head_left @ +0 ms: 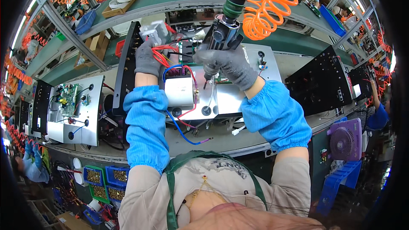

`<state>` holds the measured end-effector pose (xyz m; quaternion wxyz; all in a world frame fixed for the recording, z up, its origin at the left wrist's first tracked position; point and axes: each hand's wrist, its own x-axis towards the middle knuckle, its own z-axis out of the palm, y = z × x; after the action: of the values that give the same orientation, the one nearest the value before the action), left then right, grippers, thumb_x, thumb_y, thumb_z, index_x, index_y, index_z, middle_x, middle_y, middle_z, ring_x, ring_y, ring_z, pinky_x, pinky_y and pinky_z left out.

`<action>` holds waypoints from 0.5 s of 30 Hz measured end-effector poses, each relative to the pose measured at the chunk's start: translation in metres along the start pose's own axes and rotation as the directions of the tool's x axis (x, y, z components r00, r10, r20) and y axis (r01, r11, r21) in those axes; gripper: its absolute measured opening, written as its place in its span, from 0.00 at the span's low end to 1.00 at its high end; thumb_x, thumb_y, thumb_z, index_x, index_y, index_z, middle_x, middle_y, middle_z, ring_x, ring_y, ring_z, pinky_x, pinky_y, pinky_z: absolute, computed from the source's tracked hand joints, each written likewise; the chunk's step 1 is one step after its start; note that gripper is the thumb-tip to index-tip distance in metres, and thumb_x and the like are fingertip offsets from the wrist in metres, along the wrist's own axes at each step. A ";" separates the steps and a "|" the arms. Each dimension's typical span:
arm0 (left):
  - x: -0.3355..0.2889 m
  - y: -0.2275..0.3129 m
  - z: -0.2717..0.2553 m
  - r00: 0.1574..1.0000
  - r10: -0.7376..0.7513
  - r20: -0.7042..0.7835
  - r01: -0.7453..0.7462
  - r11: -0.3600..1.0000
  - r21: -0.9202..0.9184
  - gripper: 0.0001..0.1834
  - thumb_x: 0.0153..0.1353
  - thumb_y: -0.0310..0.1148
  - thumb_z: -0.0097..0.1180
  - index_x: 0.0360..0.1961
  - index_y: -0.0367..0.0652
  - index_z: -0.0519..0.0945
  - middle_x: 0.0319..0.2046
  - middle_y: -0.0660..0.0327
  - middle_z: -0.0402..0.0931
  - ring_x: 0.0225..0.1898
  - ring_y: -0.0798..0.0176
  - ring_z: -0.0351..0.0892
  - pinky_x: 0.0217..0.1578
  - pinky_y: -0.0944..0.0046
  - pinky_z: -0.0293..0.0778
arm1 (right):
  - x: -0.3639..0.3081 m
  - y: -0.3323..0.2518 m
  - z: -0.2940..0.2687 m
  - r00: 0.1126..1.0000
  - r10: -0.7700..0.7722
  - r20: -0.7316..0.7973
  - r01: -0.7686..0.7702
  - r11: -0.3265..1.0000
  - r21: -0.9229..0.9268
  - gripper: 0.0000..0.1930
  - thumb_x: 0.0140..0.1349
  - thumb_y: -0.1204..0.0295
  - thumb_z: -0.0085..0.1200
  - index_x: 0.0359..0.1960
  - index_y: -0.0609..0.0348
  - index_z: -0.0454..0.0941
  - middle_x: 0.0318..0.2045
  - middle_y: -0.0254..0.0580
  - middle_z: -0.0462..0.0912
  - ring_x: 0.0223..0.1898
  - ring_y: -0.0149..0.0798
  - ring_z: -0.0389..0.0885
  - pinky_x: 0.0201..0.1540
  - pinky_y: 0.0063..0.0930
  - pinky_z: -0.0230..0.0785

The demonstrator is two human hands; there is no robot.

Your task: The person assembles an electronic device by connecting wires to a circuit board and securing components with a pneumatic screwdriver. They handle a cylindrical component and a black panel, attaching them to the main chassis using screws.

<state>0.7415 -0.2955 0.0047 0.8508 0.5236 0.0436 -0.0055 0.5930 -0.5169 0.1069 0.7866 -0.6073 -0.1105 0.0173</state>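
Observation:
My right hand [234, 64], in a grey glove, is wrapped round a black and silver power screwdriver [222, 29]. Its thin bit points down beside a silver metal box [178, 92] fixed on the bare metal plate [230, 98] of an open electrical unit. Whether the bit touches a screw is too small to tell. On the left, my gloved left hand [147, 58] is closed on a bundle of red wires [164, 53], next to a pale boxy part [155, 33]. A blue wire [175, 124] and a red wire hang loose over the plate's near edge. A green circuit board [184, 51] shows between my hands.
An orange coiled air hose [266, 10] hangs above the screwdriver. Upright black panels stand left [126, 68] and right [319, 83] of the unit. Another open unit [74, 106] sits farther left. Blue bins of small brass-coloured parts [116, 174] and a purple fan [346, 139] are nearby.

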 end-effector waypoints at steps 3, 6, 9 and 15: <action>-0.050 0.035 0.034 0.993 0.080 0.090 -0.075 0.996 -0.055 0.23 0.44 0.21 0.39 0.46 0.32 0.68 0.40 0.55 0.70 0.47 0.50 0.77 0.36 0.57 0.76 | 0.001 -0.002 0.003 1.000 0.007 -0.017 -0.006 0.999 0.033 0.16 0.44 0.79 0.60 0.36 0.61 0.71 0.20 0.38 0.77 0.13 0.27 0.70 0.13 0.21 0.62; -0.073 0.050 0.035 0.933 0.274 0.235 -0.333 0.904 0.269 0.35 0.40 0.20 0.39 0.57 0.33 0.65 0.41 0.58 0.71 0.47 0.64 0.74 0.37 0.72 0.69 | 0.000 -0.004 0.006 1.000 -0.010 -0.013 0.012 0.989 0.147 0.15 0.44 0.81 0.58 0.35 0.61 0.70 0.20 0.40 0.76 0.12 0.28 0.68 0.12 0.22 0.60; -0.101 0.053 0.047 0.905 0.360 0.226 -0.387 0.918 0.084 0.36 0.43 0.20 0.40 0.61 0.34 0.61 0.47 0.56 0.70 0.41 0.68 0.72 0.36 0.74 0.69 | 0.001 -0.009 0.003 0.999 0.042 -0.013 -0.039 0.983 0.180 0.13 0.44 0.83 0.56 0.33 0.63 0.70 0.19 0.41 0.76 0.12 0.29 0.68 0.12 0.21 0.58; -0.126 0.042 0.022 0.853 0.393 0.343 -0.420 0.907 0.006 0.36 0.42 0.16 0.37 0.60 0.34 0.62 0.51 0.52 0.71 0.50 0.56 0.76 0.47 0.68 0.72 | 0.029 -0.009 -0.001 0.979 0.179 0.100 -0.201 0.934 0.297 0.16 0.48 0.67 0.54 0.37 0.65 0.75 0.28 0.50 0.81 0.25 0.41 0.80 0.29 0.35 0.74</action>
<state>0.6198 -0.3011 0.0617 0.8057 0.5463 -0.2130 0.0841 0.6206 -0.5154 0.1194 0.8612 -0.4851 -0.0752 0.1315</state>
